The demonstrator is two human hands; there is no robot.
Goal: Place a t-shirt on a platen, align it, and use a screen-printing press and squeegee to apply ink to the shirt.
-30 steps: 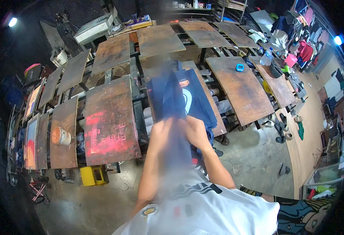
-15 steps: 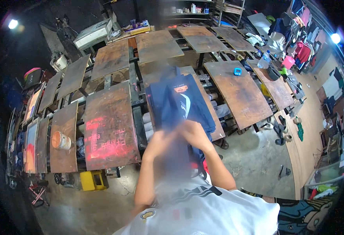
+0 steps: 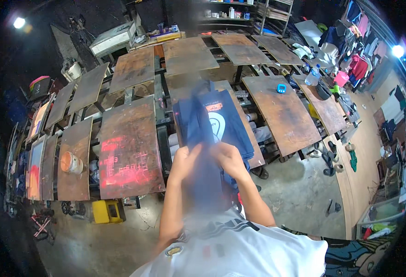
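Observation:
A stack of navy cloth pieces (image 3: 230,134) lies on the board in front of me, its top piece showing a white curved print and a small orange patch. My left hand (image 3: 186,157) is closed on a piece of dark blue cloth (image 3: 203,175) that hangs toward my body. My right hand (image 3: 223,154) grips that same cloth with curled fingers, at the near end of the stack. A vertical smear blurs the middle of the view and partly hides the fingertips and the cloth between them.
Rusty flat boards (image 3: 281,115) stand in rows on metal frames. A paint bucket (image 3: 72,161) sits at left, a blue timer (image 3: 281,88) and water bottle (image 3: 312,76) at right. A yellow stool (image 3: 106,211), shoes (image 3: 330,157) and hanging clothes (image 3: 355,64) are around.
Compared with half a second ago, my left hand is slightly higher and farther left, widening the gap between my hands. More of the white print shows now.

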